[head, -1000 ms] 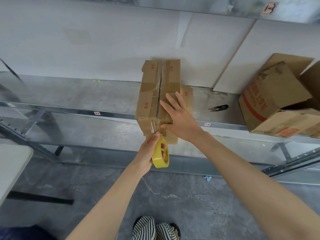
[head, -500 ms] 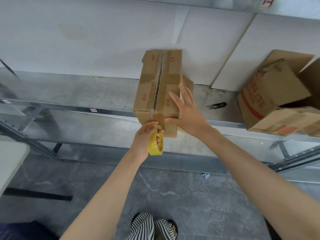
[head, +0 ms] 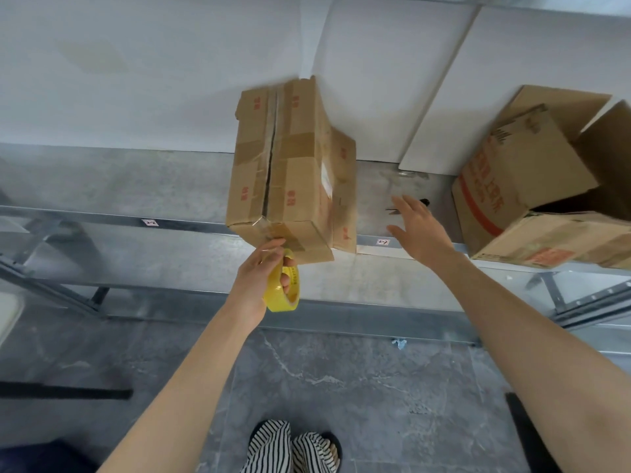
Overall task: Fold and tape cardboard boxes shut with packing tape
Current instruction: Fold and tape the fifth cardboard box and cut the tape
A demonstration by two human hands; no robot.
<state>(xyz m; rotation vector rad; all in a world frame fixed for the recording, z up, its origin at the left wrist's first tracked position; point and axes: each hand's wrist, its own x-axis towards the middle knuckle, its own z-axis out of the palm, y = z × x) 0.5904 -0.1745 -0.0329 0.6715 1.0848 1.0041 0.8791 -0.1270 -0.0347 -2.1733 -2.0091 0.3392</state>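
Two hands work around one cardboard box [head: 290, 172] on the metal shelf [head: 102, 186], its near end over the edge. Below that end, the left hand [head: 259, 278] keeps a closed grip on the yellow tape roll [head: 283, 288]. Right of the box, the right hand [head: 418, 230] is open and empty, reaching toward what looks like scissors [head: 421, 202]. Likely step: cutting the strip, which needs the tape held taut.

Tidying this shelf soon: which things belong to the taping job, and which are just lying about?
In use:
box
yellow tape roll, held in left hand
scissors, right hand open near them

Lying about:
boxes at right
blue scrap on floor
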